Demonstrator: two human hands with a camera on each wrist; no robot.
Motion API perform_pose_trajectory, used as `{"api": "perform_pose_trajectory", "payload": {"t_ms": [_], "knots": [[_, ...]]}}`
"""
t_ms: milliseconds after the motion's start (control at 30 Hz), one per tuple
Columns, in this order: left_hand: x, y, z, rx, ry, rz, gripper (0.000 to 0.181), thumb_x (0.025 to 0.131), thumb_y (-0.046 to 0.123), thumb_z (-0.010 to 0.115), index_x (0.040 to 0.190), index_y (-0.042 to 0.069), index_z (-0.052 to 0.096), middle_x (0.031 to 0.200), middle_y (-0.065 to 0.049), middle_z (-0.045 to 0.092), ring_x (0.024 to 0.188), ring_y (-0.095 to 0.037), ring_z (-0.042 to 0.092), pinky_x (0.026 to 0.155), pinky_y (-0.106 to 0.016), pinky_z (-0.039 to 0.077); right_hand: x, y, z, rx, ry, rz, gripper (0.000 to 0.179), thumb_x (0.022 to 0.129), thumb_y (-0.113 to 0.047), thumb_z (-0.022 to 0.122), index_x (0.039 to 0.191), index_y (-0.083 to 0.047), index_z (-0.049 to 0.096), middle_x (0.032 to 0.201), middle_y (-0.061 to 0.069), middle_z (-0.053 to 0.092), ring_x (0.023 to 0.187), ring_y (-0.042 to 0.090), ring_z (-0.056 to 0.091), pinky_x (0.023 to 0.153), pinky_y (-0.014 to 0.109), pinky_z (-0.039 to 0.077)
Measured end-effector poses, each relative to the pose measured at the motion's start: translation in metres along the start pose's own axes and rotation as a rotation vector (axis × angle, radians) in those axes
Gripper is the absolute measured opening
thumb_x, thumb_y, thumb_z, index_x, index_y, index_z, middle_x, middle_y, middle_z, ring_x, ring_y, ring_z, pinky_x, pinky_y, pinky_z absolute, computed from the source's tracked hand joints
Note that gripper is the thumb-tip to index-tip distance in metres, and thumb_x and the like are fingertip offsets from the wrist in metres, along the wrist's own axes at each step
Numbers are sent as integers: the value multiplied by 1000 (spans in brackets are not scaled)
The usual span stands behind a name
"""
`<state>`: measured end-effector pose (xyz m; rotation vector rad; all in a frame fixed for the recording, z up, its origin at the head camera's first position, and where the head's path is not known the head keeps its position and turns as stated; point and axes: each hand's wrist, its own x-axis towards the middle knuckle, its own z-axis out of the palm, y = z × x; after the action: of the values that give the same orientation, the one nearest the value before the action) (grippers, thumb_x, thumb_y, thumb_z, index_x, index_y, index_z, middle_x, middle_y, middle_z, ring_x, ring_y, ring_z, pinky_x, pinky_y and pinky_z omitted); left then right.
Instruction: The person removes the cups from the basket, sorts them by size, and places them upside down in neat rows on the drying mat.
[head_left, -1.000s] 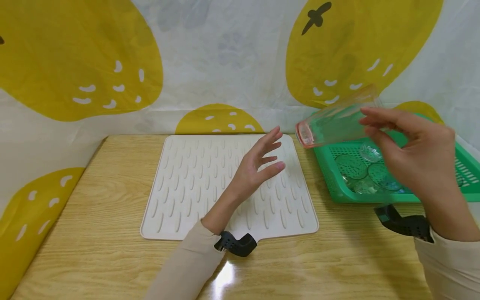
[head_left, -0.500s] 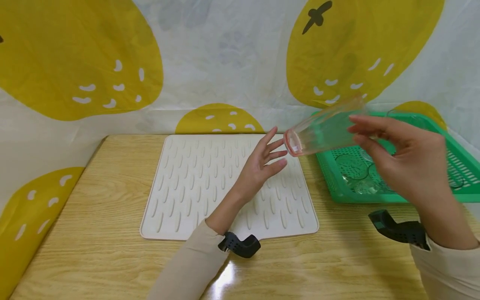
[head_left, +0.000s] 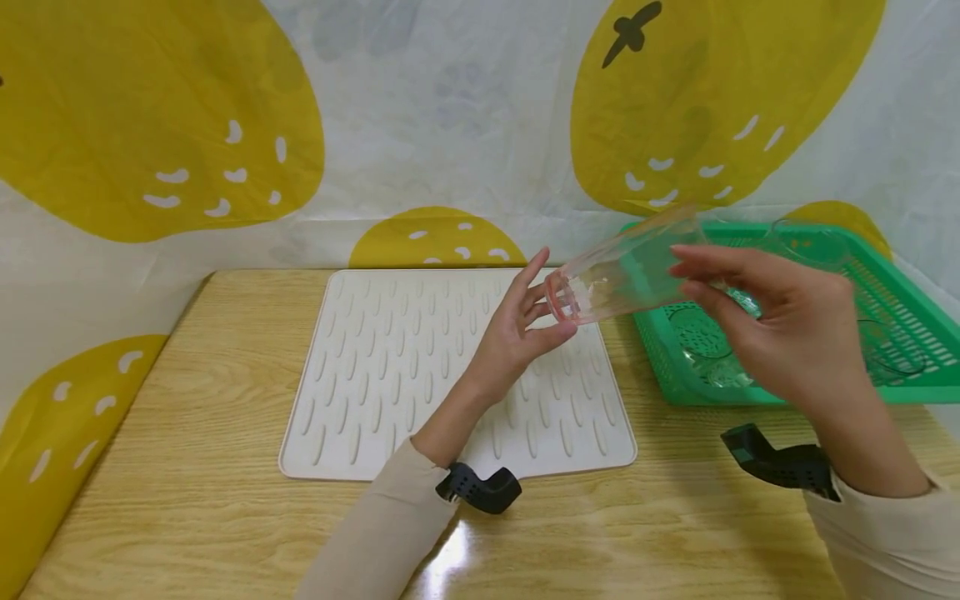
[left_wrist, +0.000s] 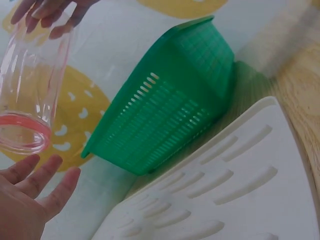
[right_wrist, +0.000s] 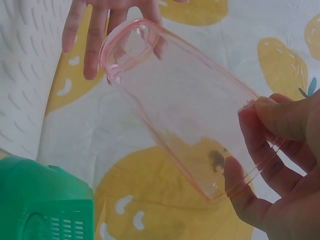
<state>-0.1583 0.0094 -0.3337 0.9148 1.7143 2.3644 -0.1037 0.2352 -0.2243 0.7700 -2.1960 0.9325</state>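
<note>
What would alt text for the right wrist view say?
A right hand holds a tilted, see-through pink tumbler by its open end; the left hand is spread behind its base. A white ridged mat and green basket show at left.

Pink-tinted clear tumbler [head_left: 607, 279]; green basket [left_wrist: 155, 115]; white mat [head_left: 382, 375] (dashed relief); yellow-fruit-patterned backdrop [head_left: 450, 125].
</note>
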Motion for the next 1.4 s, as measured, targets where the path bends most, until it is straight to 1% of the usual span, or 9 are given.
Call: {"api": "perform_pose_trajectory", "payload": {"t_ms": [133,333,567,667,767,967,1100,1200,1400], "knots": [[-1,-1,-1,4,3,8,82,87,26,69,153,25,22,142,-11,44,122,-22,50,96,-34,46,-1,-1,4,83,10,-30,32,74,20,71,104,9,70,95,9,72,89,10,66,84,19,49],[-2,2,-3,13,33,14,77,85,-3,65,150,20,32,128,-12,54,114,-23,55,86,-36,52,-2,-1,9,197,23,-84,24,78,14,71,102,14,68,91,16,71,88,13,67,83,20,50],[-5,3,-7,47,40,62,68,81,-7,68,142,12,45,113,-11,59,105,-24,58,84,-39,52,-4,5,12,556,37,-120,29,80,6,73,100,24,62,94,22,70,90,22,66,84,24,51],[-7,4,-9,64,40,89,65,81,-3,71,140,10,47,106,-9,60,103,-24,58,82,-40,52,-5,5,13,587,34,-128,31,80,5,73,101,24,61,94,22,69,90,22,66,85,24,50],[-9,4,-10,76,50,115,62,81,3,73,138,9,49,100,-8,59,100,-25,60,80,-40,53,-7,3,13,483,33,-113,32,83,-3,73,102,21,63,94,17,71,90,17,66,85,22,50],[-13,6,-13,88,97,142,60,82,24,77,133,6,52,95,-4,56,96,-25,59,76,-36,54,-12,0,11,60,16,-102,44,87,-34,67,104,6,70,91,3,72,88,-1,64,79,13,45],[-16,10,-16,135,153,156,71,77,47,77,129,5,55,94,-6,60,92,-25,59,76,-36,53,-13,0,13,-21,-4,-152,50,89,-45,62,104,3,70,89,8,71,93,-4,62,66,9,38],[-19,14,-20,178,170,177,70,77,49,76,128,5,56,89,-8,60,87,-26,58,76,-39,53,-14,3,15,-69,-13,-203,53,90,-49,59,103,1,71,91,11,69,94,2,61,69,9,38],[-25,23,-29,234,151,187,59,80,36,77,128,7,57,85,-8,60,84,-26,58,78,-44,52,-12,9,17,-132,-55,-302,54,91,-51,57,107,-1,70,98,21,57,93,32,50,84,17,36]]}}
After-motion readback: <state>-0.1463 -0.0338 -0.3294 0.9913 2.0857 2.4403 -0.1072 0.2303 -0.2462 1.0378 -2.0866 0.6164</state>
